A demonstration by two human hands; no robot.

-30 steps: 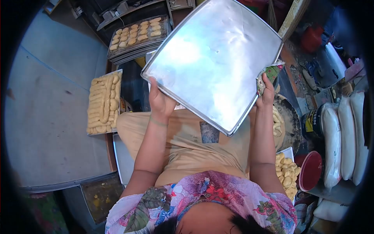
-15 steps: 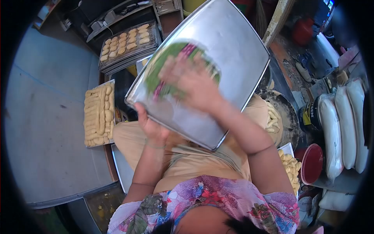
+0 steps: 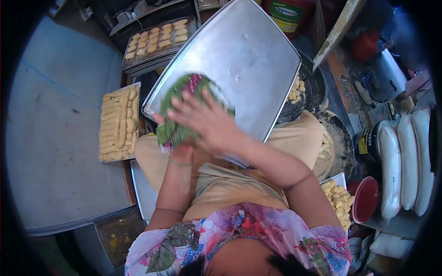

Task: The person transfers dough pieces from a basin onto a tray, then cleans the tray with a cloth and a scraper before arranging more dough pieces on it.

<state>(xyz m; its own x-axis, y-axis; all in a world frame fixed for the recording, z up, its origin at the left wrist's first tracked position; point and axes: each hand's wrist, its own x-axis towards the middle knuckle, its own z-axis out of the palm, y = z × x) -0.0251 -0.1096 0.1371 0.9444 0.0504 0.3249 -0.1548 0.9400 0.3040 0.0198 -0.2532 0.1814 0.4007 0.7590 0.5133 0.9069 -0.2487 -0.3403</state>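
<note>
Your right hand's (image 3: 209, 123) fingers (image 3: 183, 112) spread open, blurred, over the bunched green cloth (image 3: 171, 132) on the metal tray (image 3: 262, 76). Your left hand (image 3: 183, 152), partly hidden by the cloth, grips the tray's near-left corner, thumb (image 3: 159, 118) at the rim. The tray tilts above your lap (image 3: 221, 184); shaped dough (image 3: 120, 122) lies to its left.

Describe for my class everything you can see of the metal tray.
The metal tray is broad, four-sided and silvery, like thin sheet metal, with a narrow raised rim. Its shiny face shows small dents and cloudy patches. It sits slantwise above the lap, its upper end cut off by the picture's edge. The left hand grips its near-left side; the right hand presses a green patterned cloth on it.
</note>
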